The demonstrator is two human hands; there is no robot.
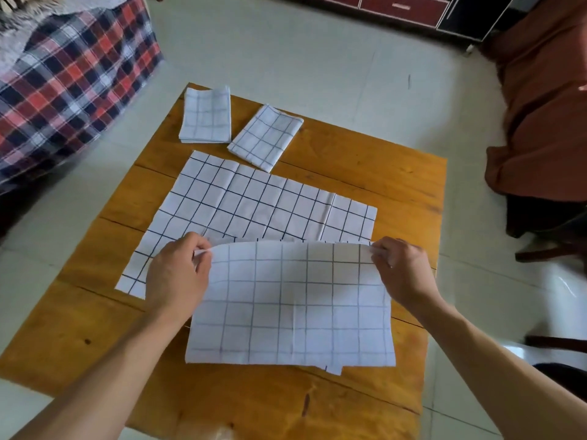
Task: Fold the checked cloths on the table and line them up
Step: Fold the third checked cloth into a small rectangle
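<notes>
A white cloth with dark checks (pixel 292 306) is lifted over the near half of the wooden table (pixel 397 185). My left hand (pixel 178 274) pinches its upper left corner and my right hand (pixel 403 271) pinches its upper right corner; the lower edge hangs to the tabletop. Behind it a second checked cloth (pixel 254 201) lies spread flat, partly hidden by the held one. Two folded checked cloths sit at the far edge: one (pixel 206 115) squared to the table, the other (pixel 266 138) turned at an angle beside it.
A red, blue and white plaid cover (pixel 73 77) drapes furniture at the left. A brown cloth (pixel 540 106) covers a seat at the right, near the table's right edge. Dark drawers (pixel 403 7) stand at the back. Pale floor tiles surround the table.
</notes>
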